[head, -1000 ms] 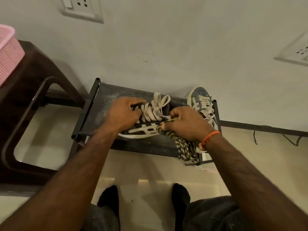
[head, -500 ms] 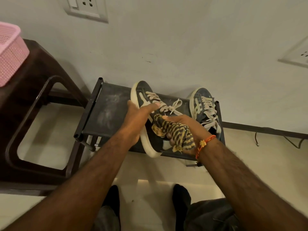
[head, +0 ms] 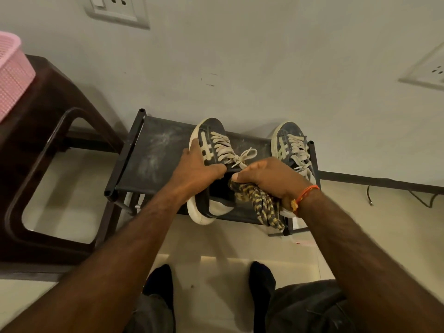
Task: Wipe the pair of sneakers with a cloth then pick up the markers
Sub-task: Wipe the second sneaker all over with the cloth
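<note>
Two dark blue sneakers with white stripes and pale laces sit on a low black rack (head: pixel 153 155). My left hand (head: pixel 199 169) grips the left sneaker (head: pixel 211 145) by its left side near the opening, toe pointing at the wall. My right hand (head: pixel 269 176) holds a bunched yellow and dark striped cloth (head: pixel 259 203) against the same sneaker's opening; the cloth's tail hangs over the rack's front. The other sneaker (head: pixel 290 145) stands at the rack's right end, partly behind my right hand. No markers are in view.
A dark brown plastic stool (head: pixel 48 150) stands left of the rack with a pink basket (head: pixel 12 75) on it. The wall rises right behind the rack, with sockets (head: pixel 117 8) above. A cable (head: pixel 422 198) lies on the floor at right. My feet (head: pixel 158 282) are below.
The left sneaker has come back down from a tilted, lifted pose to lie flat with its toe toward the wall. My right hand with the cloth has moved onto the sneaker's opening.
</note>
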